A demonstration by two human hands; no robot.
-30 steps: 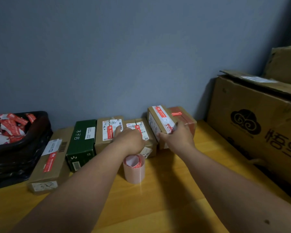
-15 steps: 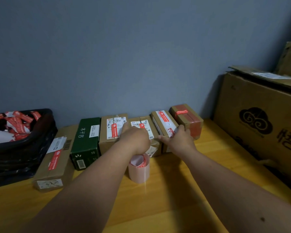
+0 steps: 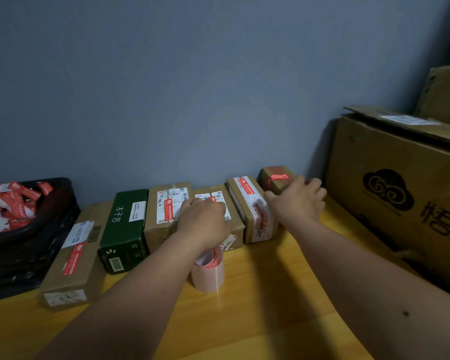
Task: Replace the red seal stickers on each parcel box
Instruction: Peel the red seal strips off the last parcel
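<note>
Several parcel boxes line the wall on a wooden table (image 3: 247, 323), most with red seal stickers. My right hand (image 3: 298, 202) reaches over the small brown box (image 3: 274, 178) at the right end, thumb on its near left side and fingers curled over its top. Beside it lies a box with a white label (image 3: 252, 214) and a red sticker. My left hand (image 3: 205, 222) hovers in front of the middle brown box (image 3: 238, 229) and holds the top of a pink sticker roll (image 3: 209, 275) hanging below it.
A long brown box (image 3: 73, 261), a green box (image 3: 124, 229) and another labelled brown box (image 3: 164, 211) fill the row to the left. A black bin (image 3: 29, 245) of peeled red stickers stands far left. A big printed carton (image 3: 400, 193) blocks the right side.
My right hand left the white-labelled box, which now lies flat in the row, and moved right onto the small brown box. My left hand with the roll stayed put.
</note>
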